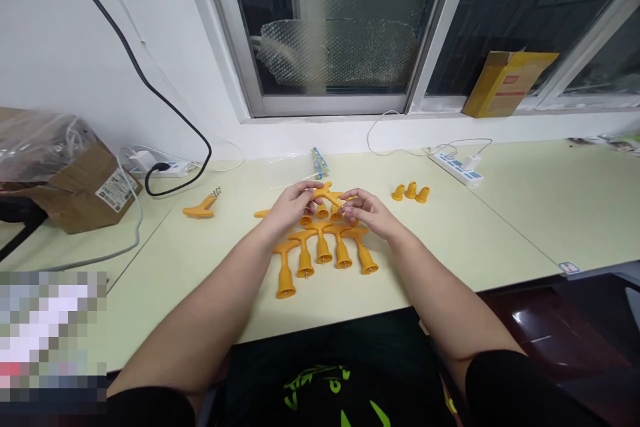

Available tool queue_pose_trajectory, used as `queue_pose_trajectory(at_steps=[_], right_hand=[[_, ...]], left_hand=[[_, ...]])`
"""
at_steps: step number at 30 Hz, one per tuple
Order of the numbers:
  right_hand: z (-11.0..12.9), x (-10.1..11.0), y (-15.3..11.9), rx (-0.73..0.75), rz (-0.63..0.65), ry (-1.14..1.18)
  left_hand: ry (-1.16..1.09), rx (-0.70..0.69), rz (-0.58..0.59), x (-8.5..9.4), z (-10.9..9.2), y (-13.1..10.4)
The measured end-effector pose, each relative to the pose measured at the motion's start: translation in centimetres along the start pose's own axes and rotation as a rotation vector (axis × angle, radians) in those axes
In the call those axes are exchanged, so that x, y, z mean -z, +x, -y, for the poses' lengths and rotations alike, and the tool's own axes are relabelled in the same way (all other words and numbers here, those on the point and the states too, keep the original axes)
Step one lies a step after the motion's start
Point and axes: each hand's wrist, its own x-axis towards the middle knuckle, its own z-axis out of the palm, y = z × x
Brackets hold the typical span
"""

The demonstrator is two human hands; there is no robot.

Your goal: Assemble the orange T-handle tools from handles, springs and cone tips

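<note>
My left hand (pixel 296 203) grips the handle of a yellow corkscrew (pixel 327 193), held just above the table. At its other end, the fingers of my right hand (pixel 369 212) pinch the tip; whether they touch the metal spiral is too small to tell. Below both hands stand rows of yellow corkscrews with bell-shaped bases (pixel 324 247), the back row partly covered by my hands. To the left lies a loose yellow corkscrew handle (pixel 200 207) with its bare spiral showing. Three yellow bell-shaped bases (pixel 411 191) stand at the right.
A cardboard box (pixel 95 180) sits at the left, near a black cable (pixel 135 67). Power strips (pixel 455 168) lie along the wall. Clear plastic wrapping (pixel 290 170) is behind my hands. A yellow carton (pixel 510 83) leans on the window sill.
</note>
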Motion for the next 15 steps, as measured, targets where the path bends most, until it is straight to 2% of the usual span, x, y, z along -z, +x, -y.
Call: queue_pose_trajectory(at_steps=[3, 6, 8, 10, 12, 15], right_hand=[[0.0, 0.1, 0.0, -0.059, 0.008, 0.079], [-0.2, 0.4, 0.1, -0.111, -0.058, 0.144], [-0.4, 0.6, 0.3, -0.135, -0.102, 0.169], [-0.6, 0.8, 0.4, -0.149, -0.147, 0.17], [-0.7, 1.0, 0.4, -0.156, -0.182, 0.156], [-0.6, 1.1, 0.4, -0.158, -0.192, 0.14]], left_hand=[[-0.034, 0.011, 0.119, -0.2, 0.2, 0.9], [0.078, -0.035, 0.181, 0.8, 0.4, 2.7], [0.313, -0.126, 0.128, 2.4, 0.7, 4.5], [0.712, -0.249, 0.014, 4.4, 1.3, 6.5], [1.073, -0.253, -0.023, 6.5, 2.2, 8.4], [1.321, -0.19, 0.015, 8.9, 3.6, 10.6]])
